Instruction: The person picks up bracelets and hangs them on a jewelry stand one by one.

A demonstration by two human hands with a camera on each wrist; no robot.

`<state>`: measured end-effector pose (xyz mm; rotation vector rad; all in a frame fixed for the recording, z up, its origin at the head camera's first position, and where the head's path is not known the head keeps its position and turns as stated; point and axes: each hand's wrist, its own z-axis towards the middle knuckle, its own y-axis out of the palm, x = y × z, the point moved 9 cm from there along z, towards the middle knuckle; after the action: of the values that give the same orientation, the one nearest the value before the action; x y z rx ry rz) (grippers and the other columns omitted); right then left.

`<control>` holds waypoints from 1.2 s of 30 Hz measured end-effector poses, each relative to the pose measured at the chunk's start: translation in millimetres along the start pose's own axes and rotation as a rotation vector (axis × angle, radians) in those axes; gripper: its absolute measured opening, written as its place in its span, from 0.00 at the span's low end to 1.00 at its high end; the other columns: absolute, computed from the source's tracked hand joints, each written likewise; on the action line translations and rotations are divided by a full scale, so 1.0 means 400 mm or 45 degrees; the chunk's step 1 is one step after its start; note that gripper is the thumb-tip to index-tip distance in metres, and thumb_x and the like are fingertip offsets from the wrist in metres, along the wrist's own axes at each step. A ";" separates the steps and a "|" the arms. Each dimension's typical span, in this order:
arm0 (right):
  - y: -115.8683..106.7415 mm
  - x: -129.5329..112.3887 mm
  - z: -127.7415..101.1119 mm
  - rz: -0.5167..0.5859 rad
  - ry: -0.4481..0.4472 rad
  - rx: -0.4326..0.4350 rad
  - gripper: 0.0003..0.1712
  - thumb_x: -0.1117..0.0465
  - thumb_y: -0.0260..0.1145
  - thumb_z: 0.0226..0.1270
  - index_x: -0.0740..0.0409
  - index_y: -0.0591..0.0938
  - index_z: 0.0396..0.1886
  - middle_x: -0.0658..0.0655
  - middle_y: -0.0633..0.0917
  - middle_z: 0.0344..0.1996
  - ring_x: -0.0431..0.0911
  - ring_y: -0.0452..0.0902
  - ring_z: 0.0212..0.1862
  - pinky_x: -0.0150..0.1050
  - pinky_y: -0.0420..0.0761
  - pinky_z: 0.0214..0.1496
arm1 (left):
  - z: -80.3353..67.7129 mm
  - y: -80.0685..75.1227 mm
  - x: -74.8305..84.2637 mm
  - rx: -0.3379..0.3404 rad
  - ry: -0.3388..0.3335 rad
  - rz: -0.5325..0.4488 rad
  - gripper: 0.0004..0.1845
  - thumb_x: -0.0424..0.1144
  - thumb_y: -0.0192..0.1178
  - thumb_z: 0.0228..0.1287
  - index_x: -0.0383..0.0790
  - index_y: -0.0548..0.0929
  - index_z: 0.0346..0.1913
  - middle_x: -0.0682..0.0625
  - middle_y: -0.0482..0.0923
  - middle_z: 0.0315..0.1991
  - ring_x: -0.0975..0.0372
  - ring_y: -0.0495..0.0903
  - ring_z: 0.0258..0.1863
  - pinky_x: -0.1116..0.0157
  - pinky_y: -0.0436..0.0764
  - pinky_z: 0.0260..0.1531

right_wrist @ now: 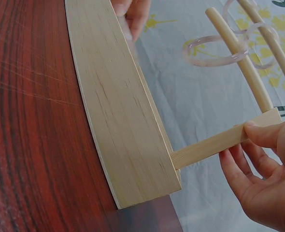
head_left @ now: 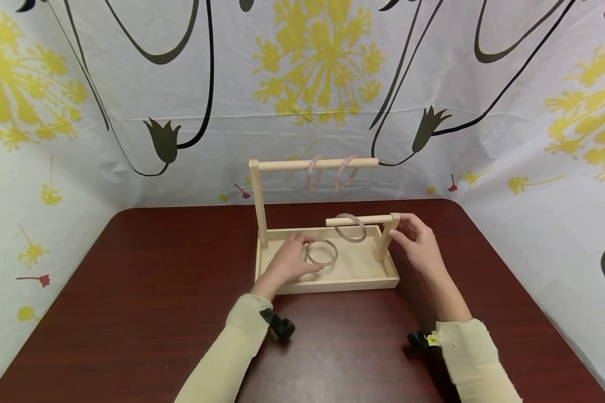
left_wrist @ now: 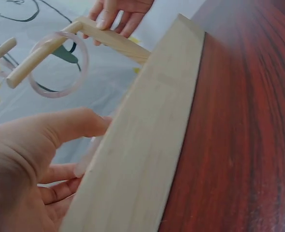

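Observation:
A wooden bangle stand has a shallow tray [head_left: 333, 285], a tall post with an upper bar [head_left: 282, 165], and a short post [head_left: 386, 240] with a lower bar [head_left: 378, 219]. My left hand [head_left: 293, 260] reaches over the tray and holds a pale translucent bangle [head_left: 336, 254] between thumb and fingers. In the left wrist view, the tray's wall partly hides this bangle [left_wrist: 88, 157]. With thumb and fingers, my right hand [head_left: 420, 246] grips the short post near its top. Another bangle [head_left: 365, 230] hangs around the lower bar.
Two pinkish bangles, one on the left [head_left: 309, 182] and one on the right [head_left: 338, 180], hang from the upper bar. The stand sits on a dark red-brown table [head_left: 181, 313]. Behind it hangs a white flower-patterned sheet [head_left: 302, 134].

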<state>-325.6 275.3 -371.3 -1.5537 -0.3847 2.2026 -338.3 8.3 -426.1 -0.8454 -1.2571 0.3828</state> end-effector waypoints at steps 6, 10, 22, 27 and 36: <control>-0.001 -0.003 -0.002 -0.006 -0.004 0.001 0.20 0.66 0.64 0.71 0.65 0.76 0.61 0.70 0.83 0.53 0.22 0.74 0.44 0.17 0.74 0.47 | -0.003 -0.020 -0.012 0.043 -0.013 -0.131 0.37 0.49 0.74 0.54 0.39 0.74 0.65 0.42 0.73 0.64 0.49 0.72 0.65 0.51 0.72 0.66; -0.001 -0.004 -0.001 -0.015 -0.011 0.002 0.19 0.66 0.64 0.72 0.65 0.77 0.60 0.64 0.85 0.50 0.22 0.75 0.44 0.17 0.75 0.47 | -0.008 -0.033 -0.024 0.073 -0.046 -0.181 0.38 0.49 0.74 0.54 0.37 0.74 0.65 0.41 0.74 0.64 0.48 0.73 0.65 0.50 0.73 0.65; -0.004 -0.003 0.001 0.018 -0.033 0.011 0.18 0.66 0.63 0.72 0.66 0.77 0.58 0.37 0.84 0.42 0.23 0.76 0.44 0.18 0.75 0.46 | -0.019 -0.054 -0.055 0.131 -0.125 -0.684 0.34 0.39 0.70 0.61 0.32 0.70 0.67 0.37 0.72 0.66 0.47 0.68 0.71 0.55 0.68 0.72; -0.002 -0.004 0.000 0.001 -0.014 0.009 0.19 0.66 0.64 0.71 0.66 0.77 0.59 0.56 0.87 0.46 0.23 0.76 0.44 0.18 0.75 0.46 | -0.022 -0.058 -0.062 0.132 -0.131 -0.831 0.33 0.40 0.67 0.64 0.32 0.69 0.69 0.36 0.69 0.68 0.46 0.65 0.73 0.52 0.67 0.72; -0.001 -0.005 0.001 -0.006 -0.032 0.001 0.19 0.66 0.64 0.71 0.65 0.77 0.59 0.66 0.85 0.50 0.22 0.75 0.45 0.17 0.75 0.47 | -0.025 -0.058 -0.058 0.135 -0.126 -1.014 0.33 0.39 0.64 0.66 0.36 0.67 0.71 0.39 0.67 0.72 0.48 0.63 0.75 0.50 0.65 0.72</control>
<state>-325.3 274.7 -369.5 -1.5247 -0.3943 2.2201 -340.0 -26.0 -425.3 -0.1902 -1.5380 -0.1527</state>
